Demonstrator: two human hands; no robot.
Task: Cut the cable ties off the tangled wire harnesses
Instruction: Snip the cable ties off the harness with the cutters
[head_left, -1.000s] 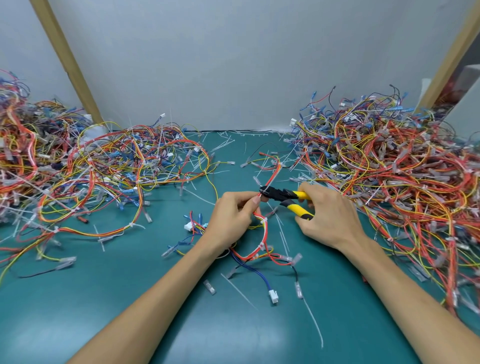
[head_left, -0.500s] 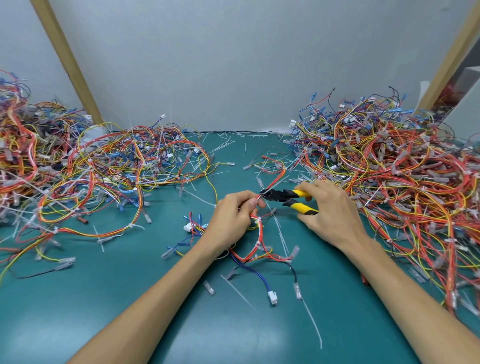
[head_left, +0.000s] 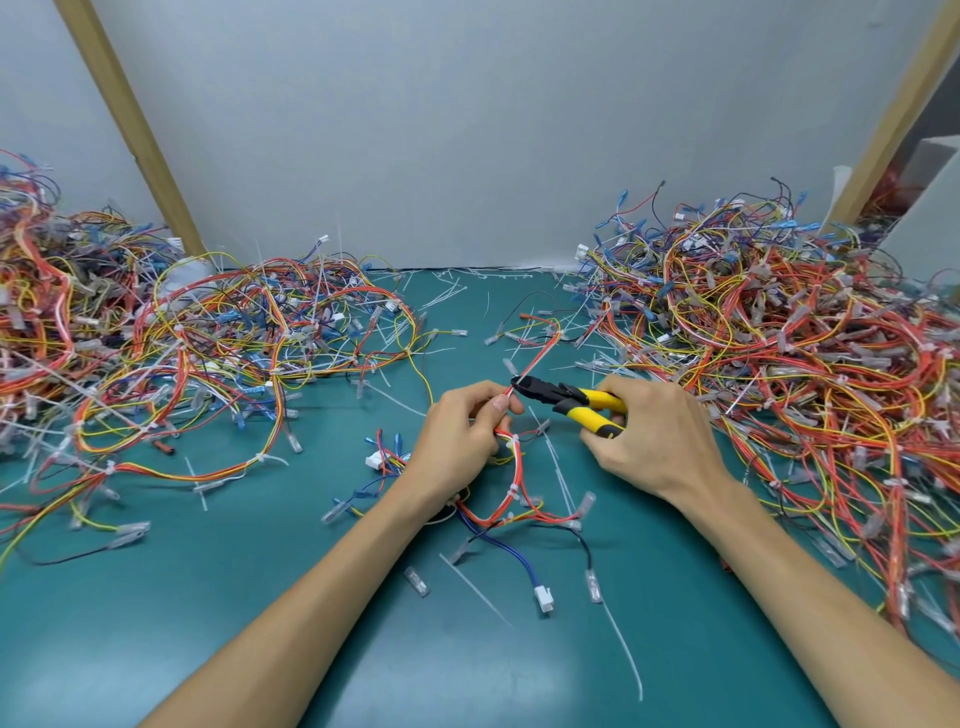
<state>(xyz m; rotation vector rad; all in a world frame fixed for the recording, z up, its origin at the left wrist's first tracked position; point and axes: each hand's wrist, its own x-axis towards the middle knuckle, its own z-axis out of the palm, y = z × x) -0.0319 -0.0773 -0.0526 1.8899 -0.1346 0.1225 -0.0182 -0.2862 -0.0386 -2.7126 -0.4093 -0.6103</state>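
My left hand (head_left: 462, 436) pinches a small red, orange and blue wire harness (head_left: 519, 488) that trails down onto the green mat. White cable ties (head_left: 511, 444) ring its red wires just below my fingers. My right hand (head_left: 649, 441) grips yellow-handled cutters (head_left: 571, 402). Their black jaws touch the red wires right at my left fingertips. The handles are partly hidden in my palm.
A large heap of tangled harnesses (head_left: 779, 353) fills the right side. Another spread of harnesses (head_left: 182, 353) covers the left. Cut white tie strips (head_left: 623, 649) and loose connectors litter the green mat (head_left: 260, 597). A grey wall with slanted wooden posts (head_left: 135, 130) stands behind.
Both hands have shifted slightly; the cutter jaws have come up to the red wires at my left fingertips, and the harness has been turned a little in my left hand.
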